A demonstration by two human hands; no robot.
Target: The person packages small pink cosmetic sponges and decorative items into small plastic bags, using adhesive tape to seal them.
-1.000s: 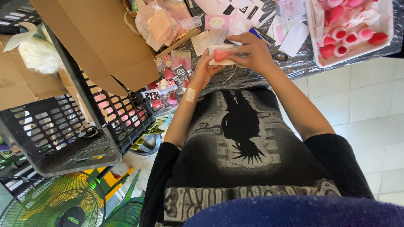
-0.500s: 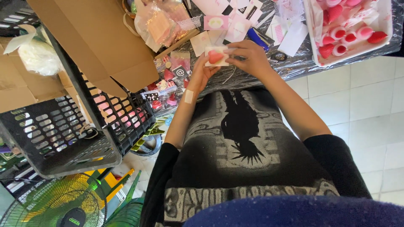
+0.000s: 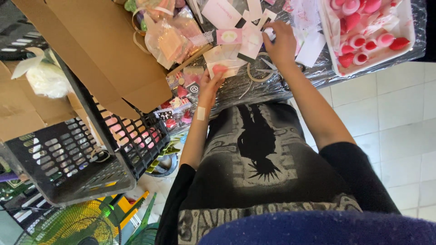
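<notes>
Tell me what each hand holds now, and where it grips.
Left hand: small white card with a red piece, held at its lower edge. Right hand: reaching among papers; any hold cannot be told.

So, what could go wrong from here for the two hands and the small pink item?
1. The left hand holds the white card with the pink item alone, near the table's edge; it might slip off.
2. The right hand reaches into crowded paper cards, so it may knock some aside.
3. The white tray of pink and red pieces sits by the table's edge; a bump could tip it.
</notes>
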